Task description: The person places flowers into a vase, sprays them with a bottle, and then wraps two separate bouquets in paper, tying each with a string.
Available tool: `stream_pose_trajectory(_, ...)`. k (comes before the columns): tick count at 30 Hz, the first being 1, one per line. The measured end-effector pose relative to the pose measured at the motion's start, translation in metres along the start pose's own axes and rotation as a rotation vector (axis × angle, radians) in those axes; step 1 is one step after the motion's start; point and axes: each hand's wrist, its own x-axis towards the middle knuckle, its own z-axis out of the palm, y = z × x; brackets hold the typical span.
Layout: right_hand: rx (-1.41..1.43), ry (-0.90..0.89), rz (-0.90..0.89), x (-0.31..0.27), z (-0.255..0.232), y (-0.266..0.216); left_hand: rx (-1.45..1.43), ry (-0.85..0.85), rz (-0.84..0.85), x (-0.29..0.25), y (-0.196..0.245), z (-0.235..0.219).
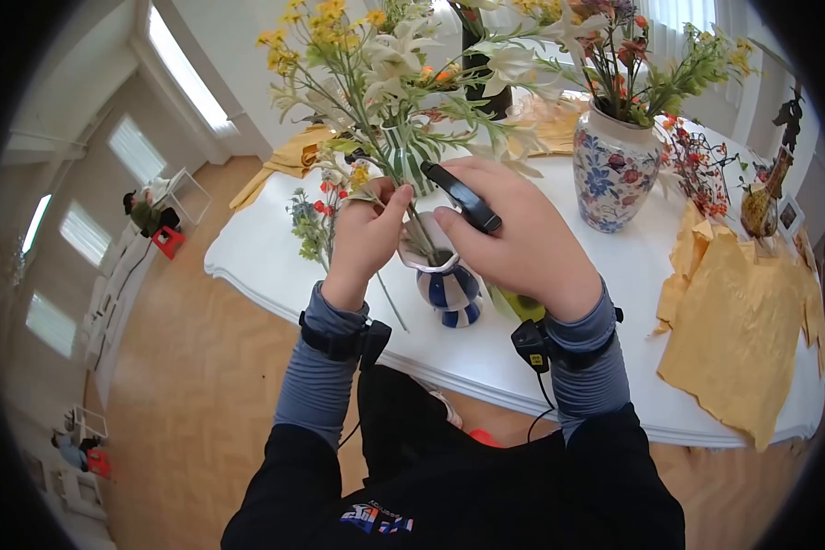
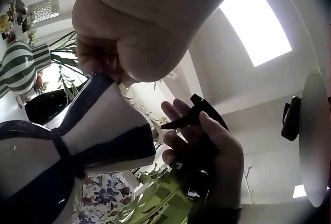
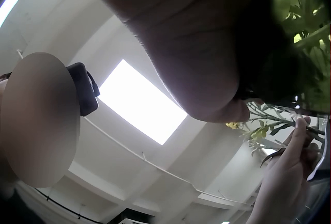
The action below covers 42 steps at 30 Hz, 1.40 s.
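My right hand holds a green see-through spray bottle by its neck, below the black trigger head. The spray head points toward the flower stems. Across from it, my left hand pinches flower stems just above the rim of a blue-and-white vase. The stems run down into the vase's mouth, and white lilies and yellow blossoms spread above both hands. In the right wrist view, the thumb and fingers of the left hand meet at the stems.
A floral-patterned vase with mixed flowers stands at the right on the white table. A green-striped vase is behind the hands. Yellow cloth or paper hangs over the right edge. Loose red and blue flowers lie at left.
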Motion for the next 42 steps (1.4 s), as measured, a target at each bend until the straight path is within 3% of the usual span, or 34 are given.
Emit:
stream_pose_trajectory(1,-0.042,-0.024,0.089,-0.001,-0.004,0.001,-0.073,0.017,-0.136,-0.001,0.004,0.001)
stream_pose_trajectory(3,-0.06,-0.017,0.121,-0.002,-0.007,0.003,-0.088,0.045,-0.156,-0.002,0.009,-0.001)
stream_pose_trajectory(6,-0.094,-0.005,0.152,-0.003,-0.007,0.006,-0.213,-0.031,-0.226,0.0,0.013,-0.013)
stream_pose_trajectory(9,-0.135,-0.047,0.176,-0.003,-0.004,0.009,-0.156,-0.094,-0.294,0.002,0.012,-0.01)
stream_pose_trajectory(12,-0.145,-0.098,0.201,-0.001,-0.005,0.005,-0.008,-0.095,-0.219,0.001,0.01,-0.011)
stream_pose_trajectory(16,-0.143,-0.054,0.136,-0.004,0.001,0.008,-0.155,-0.122,-0.175,0.0,-0.006,-0.005)
stream_pose_trajectory(25,-0.125,-0.067,0.103,-0.005,-0.001,-0.004,0.03,-0.109,-0.054,-0.019,0.005,-0.017)
stream_pose_trajectory(27,-0.122,-0.08,0.13,-0.004,-0.006,-0.008,-0.314,-0.091,-0.184,-0.027,-0.014,-0.03)
stream_pose_trajectory(29,-0.12,-0.086,0.155,-0.004,-0.009,-0.011,-0.335,-0.056,-0.207,-0.031,-0.05,-0.042)
stream_pose_trajectory(31,-0.125,-0.053,0.17,-0.004,-0.009,-0.013,-0.174,-0.092,-0.519,-0.036,-0.097,-0.052)
stream_pose_trajectory(33,-0.123,-0.057,0.156,-0.004,-0.007,-0.012,0.319,-0.124,-0.524,-0.048,-0.146,-0.047)
stream_pose_trajectory(38,-0.14,-0.047,0.084,-0.007,-0.001,-0.008,0.512,-0.242,-0.656,-0.051,-0.145,-0.028)
stream_pose_trajectory(41,-0.146,-0.07,0.147,-0.006,-0.002,-0.013,0.404,-0.166,-0.694,-0.051,-0.157,-0.017)
stream_pose_trajectory(42,-0.165,-0.079,0.134,-0.004,-0.002,-0.014,0.334,-0.233,-0.725,-0.051,-0.141,-0.016)
